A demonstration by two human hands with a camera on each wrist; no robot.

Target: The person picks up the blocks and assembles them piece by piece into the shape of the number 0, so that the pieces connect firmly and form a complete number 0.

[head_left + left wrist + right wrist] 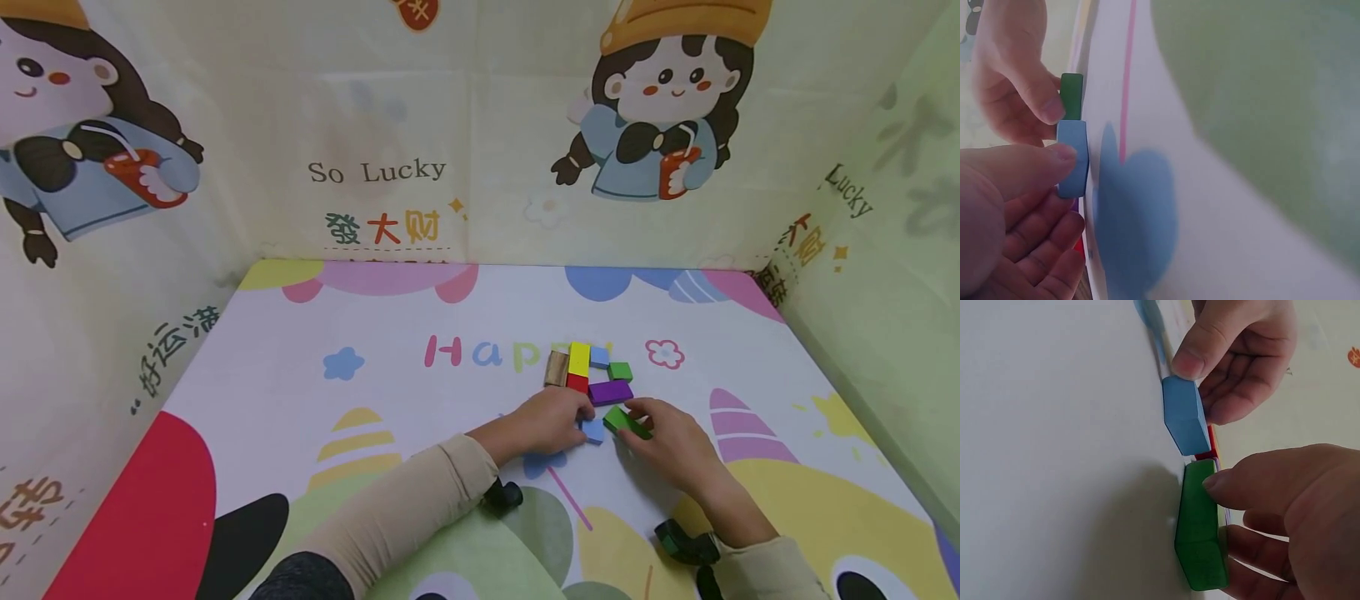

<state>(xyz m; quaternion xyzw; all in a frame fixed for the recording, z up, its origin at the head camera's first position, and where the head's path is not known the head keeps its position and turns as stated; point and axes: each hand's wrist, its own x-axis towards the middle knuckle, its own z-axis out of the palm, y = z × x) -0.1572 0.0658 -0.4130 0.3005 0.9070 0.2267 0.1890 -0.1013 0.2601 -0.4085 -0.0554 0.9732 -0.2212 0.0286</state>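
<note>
My left hand [549, 422] pinches a light blue block [593, 431] low at the table, its thumb [1063, 156] lying along the block's side. A longer green block [624, 422] is held between the thumb and fingers of my right hand [681, 448]. In the right wrist view the green block [1200, 528] lies close beside the blue one [1185, 415], their ends nearly meeting. Just beyond the hands sits a cluster of blocks: purple [611, 392], red [577, 382], yellow [579, 359], wood-brown [556, 368], a second blue [599, 357] and a second green [620, 372].
A printed cloth with cartoon shapes and letters covers the table [420, 325]. Patterned cloth walls [510, 125] rise behind it and along both sides. Black straps [686, 546] with small devices sit at the wrists.
</note>
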